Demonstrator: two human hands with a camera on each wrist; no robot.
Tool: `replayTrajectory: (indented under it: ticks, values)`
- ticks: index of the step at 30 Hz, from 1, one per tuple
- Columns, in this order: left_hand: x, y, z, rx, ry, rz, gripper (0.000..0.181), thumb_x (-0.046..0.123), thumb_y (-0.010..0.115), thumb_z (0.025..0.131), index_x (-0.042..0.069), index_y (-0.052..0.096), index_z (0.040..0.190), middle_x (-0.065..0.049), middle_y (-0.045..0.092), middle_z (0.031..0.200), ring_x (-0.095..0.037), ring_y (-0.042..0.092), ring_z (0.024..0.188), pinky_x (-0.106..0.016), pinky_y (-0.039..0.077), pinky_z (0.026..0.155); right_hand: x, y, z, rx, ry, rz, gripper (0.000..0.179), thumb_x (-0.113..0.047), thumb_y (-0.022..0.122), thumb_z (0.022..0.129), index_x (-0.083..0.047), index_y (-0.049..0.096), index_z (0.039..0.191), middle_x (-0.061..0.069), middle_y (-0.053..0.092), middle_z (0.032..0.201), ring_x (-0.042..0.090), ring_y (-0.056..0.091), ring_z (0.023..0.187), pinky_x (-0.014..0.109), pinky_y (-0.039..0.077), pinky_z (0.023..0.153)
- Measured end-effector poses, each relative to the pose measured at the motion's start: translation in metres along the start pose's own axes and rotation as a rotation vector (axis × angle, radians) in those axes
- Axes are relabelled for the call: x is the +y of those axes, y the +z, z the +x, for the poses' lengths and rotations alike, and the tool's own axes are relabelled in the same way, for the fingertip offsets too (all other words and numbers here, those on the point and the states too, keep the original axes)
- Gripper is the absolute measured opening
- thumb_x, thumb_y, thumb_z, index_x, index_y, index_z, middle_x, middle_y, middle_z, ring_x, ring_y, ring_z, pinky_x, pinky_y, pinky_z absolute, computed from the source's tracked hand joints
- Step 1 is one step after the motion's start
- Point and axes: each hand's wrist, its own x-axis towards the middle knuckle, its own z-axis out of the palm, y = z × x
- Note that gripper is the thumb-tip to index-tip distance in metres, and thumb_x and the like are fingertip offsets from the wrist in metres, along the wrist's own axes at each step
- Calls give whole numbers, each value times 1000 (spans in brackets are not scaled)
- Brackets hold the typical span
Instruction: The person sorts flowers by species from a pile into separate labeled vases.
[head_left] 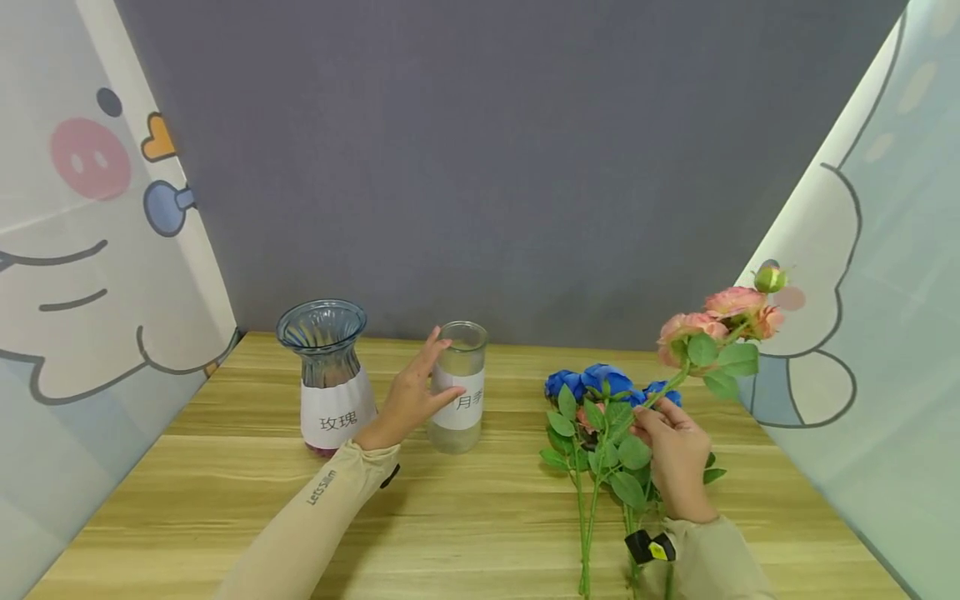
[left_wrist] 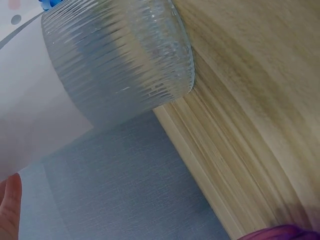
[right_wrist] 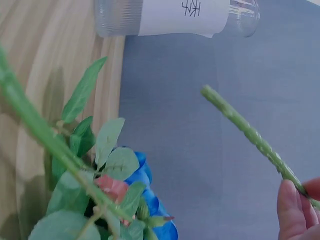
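My left hand (head_left: 408, 400) is at the left side of a clear glass vase (head_left: 455, 439) with a white paper label. Its thumb lies across the label's front and its fingers reach up toward the rim, fairly straight. One fingertip (left_wrist: 11, 197) shows at the label's edge in the left wrist view. My right hand (head_left: 675, 454) pinches the green stem (right_wrist: 247, 131) of a pink rose (head_left: 693, 329) between thumb and fingers. The blooms point up and to the right, and the stem's cut end is free in the air in the right wrist view.
A blue-tinted glass vase (head_left: 330, 371) with a flared rim and paper label stands at the left. Under and beside my right hand lie blue roses (head_left: 607, 379), a pink bloom (right_wrist: 112, 187) and leafy stems (head_left: 588, 533). A grey panel (head_left: 480, 167) rises behind the wooden table (head_left: 450, 533).
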Motion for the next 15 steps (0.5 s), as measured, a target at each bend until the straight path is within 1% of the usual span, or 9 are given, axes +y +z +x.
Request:
replayTrajectory:
  ticks: [3,5,8,9,12,15]
  values:
    - [1,0,0,-3,-5,-15,74,5,85,69,-3,46,131,-33,38,142,-31,61,78,-44,54,59,-2,6,-1,57,-32,103,47,12,56,89,18,41,133,-2,64,69,7,63,58,17,54,56]
    - [1,-1,0,-7,-12,-13,73,6,85,70,-3,46,131,-32,38,142,-31,61,77,-46,54,60,-2,10,-2,85,-60,164,46,13,56,89,19,41,131,0,64,69,8,63,58,17,54,55]
    - [2,-2,0,-12,-26,-3,72,7,85,70,-3,46,131,-32,38,142,-30,60,77,-45,53,60,0,17,-3,119,-104,231,47,14,56,88,19,40,132,2,63,70,8,63,58,17,53,55]
    - [2,-2,0,-14,-33,2,72,7,85,71,-3,47,131,-31,37,143,-30,60,77,-44,53,61,1,19,-3,132,-111,251,49,14,57,88,17,39,134,2,64,71,8,63,58,17,53,55]
    - [3,-2,0,-23,-50,11,72,8,84,71,-3,47,132,-30,37,143,-30,62,81,-41,54,61,3,27,-4,169,-125,307,48,13,58,88,18,41,133,3,63,70,9,62,57,17,54,55]
    - [4,-2,1,-29,-52,21,77,8,84,71,-4,43,136,-28,42,141,-30,64,86,-38,55,65,4,35,-6,202,-134,359,49,12,58,88,17,41,134,3,62,72,9,62,57,18,54,56]
